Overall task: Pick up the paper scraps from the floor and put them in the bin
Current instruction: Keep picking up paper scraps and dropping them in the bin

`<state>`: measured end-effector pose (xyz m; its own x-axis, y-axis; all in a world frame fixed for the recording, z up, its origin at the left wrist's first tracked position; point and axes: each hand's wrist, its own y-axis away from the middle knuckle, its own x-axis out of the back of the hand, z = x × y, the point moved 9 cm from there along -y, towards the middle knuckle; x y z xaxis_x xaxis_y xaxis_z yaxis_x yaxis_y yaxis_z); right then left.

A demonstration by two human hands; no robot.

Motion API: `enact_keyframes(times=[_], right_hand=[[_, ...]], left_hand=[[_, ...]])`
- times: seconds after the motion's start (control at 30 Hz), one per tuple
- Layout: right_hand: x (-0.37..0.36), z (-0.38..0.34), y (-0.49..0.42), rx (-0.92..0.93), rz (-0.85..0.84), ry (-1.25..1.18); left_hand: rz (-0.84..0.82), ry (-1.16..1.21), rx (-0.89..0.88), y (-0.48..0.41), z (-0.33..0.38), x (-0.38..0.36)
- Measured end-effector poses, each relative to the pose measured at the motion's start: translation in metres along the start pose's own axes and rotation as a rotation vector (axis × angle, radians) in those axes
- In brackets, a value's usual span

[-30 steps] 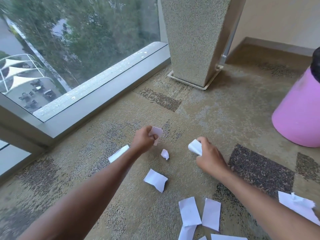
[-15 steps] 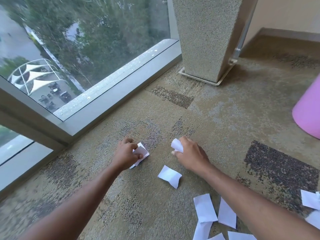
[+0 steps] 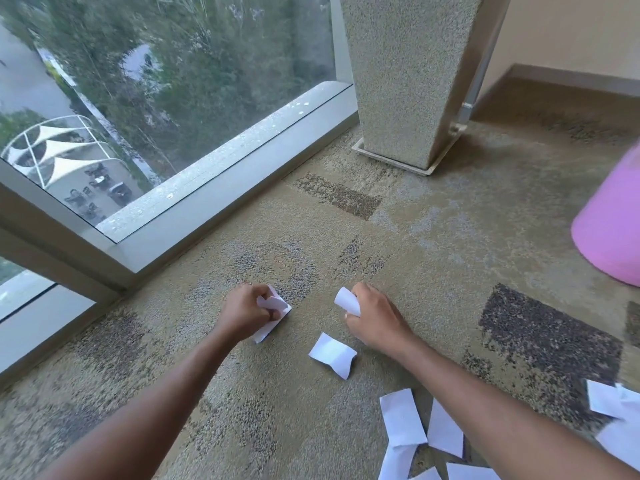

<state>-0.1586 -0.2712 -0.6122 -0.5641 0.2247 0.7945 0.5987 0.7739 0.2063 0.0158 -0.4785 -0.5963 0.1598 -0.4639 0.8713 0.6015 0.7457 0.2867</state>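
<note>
Your left hand (image 3: 246, 315) is down on the carpet (image 3: 433, 244) at approx 9 o'clock of frame centre-bottom, fingers curled tight round crumpled white scraps (image 3: 273, 308), w/ one flat piece pinned under it at the 5 o'clock side. Your right hand (image 3: 375, 318) sits just beside, at its 3 o'clock, closed on a rolled scrap (image 3: 347, 301) that sticks out of the fist toward 11 o'clock. Both arms are bare.

Between the hands, slightly toward you, a creased loose scrap (image 3: 331, 355) lies flat on the carpet, touching neither hand. More loose sheets (image 3: 403, 422) are bunched at approx 5 o'clock, under your right forearm, and a few more pieces (image 3: 609, 403) at the right edge.

The pink bin (image 3: 609, 237) stands at 3 o'clock, cut off by the frame, well apart from both hands. A speckled column (image 3: 405, 77) rises at 12 o'clock; the window (image 3: 156, 81) runs along 10 o'clock.
</note>
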Motion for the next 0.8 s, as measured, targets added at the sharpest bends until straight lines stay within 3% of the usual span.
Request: enact_keyframes(times=[0.07, 0.17, 0.27, 0.37, 0.57, 0.67, 0.8], right_hand=[[0.003, 0.014, -0.002, -0.118, -0.034, -0.176], [0.010, 0.025, 0.003, -0.277, -0.079, -0.634], [0.034, 0.023, 0.010, -0.342, -0.058, -1.060], [0.070, 0.019, 0.015, -0.370, -0.017, -1.333], [0.161, 0.022, 0.028, -0.263, 0.027, -1.463], [0.203, 0.039, 0.040, -0.263, 0.130, -1.492], [0.264, 0.066, 0.064, -0.282, 0.312, -1.542]], left_hand=[[-0.014, 0.148, 0.003, 0.000, 0.005, -0.001], [-0.093, 0.532, 0.021, 0.004, 0.033, -0.007], [-0.179, 0.832, 0.017, 0.010, 0.089, -0.010], [-0.265, 1.080, 0.035, 0.015, 0.155, -0.015], [-0.305, 1.286, -0.015, 0.033, 0.286, -0.018], [-0.313, 1.293, -0.049, 0.049, 0.343, -0.015], [-0.467, 1.376, -0.114, 0.080, 0.412, -0.007]])
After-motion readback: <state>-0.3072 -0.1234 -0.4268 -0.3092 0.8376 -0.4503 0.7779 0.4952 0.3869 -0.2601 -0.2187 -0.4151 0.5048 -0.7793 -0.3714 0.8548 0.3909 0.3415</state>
